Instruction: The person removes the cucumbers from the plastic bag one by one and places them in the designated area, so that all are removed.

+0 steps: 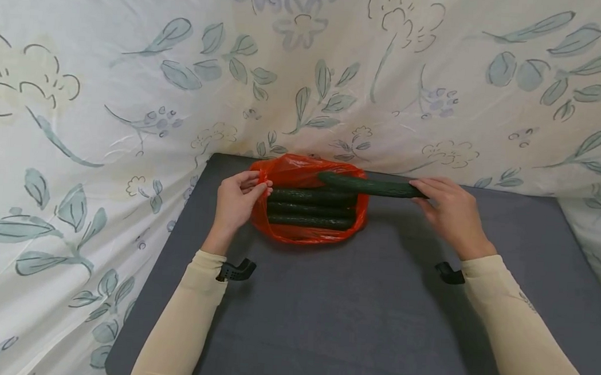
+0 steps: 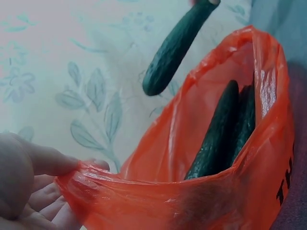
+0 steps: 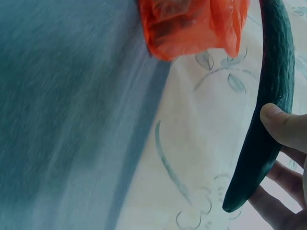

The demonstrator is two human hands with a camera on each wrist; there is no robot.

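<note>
Several dark green cucumbers (image 1: 311, 221) lie side by side, lengthwise from left to right, inside a red plastic bag (image 1: 308, 235) at the far side of a dark grey table (image 1: 323, 315). Its wide mouth faces up, and black lettering (image 2: 285, 182) shows on its outside in the left wrist view. A person's left hand (image 1: 235, 200) pinches the bag's left rim between thumb and fingers. The right hand (image 1: 449, 211), right of the bag, grips the right end of another cucumber (image 1: 373, 186), thumb on one side and fingers on the other. That cucumber is held up roughly level, its left end above the far part of the bag's mouth, apart from those inside. Cream sleeves (image 1: 181, 323) cover both arms, and a floral cloth (image 1: 296, 84) hangs behind the table.
</note>
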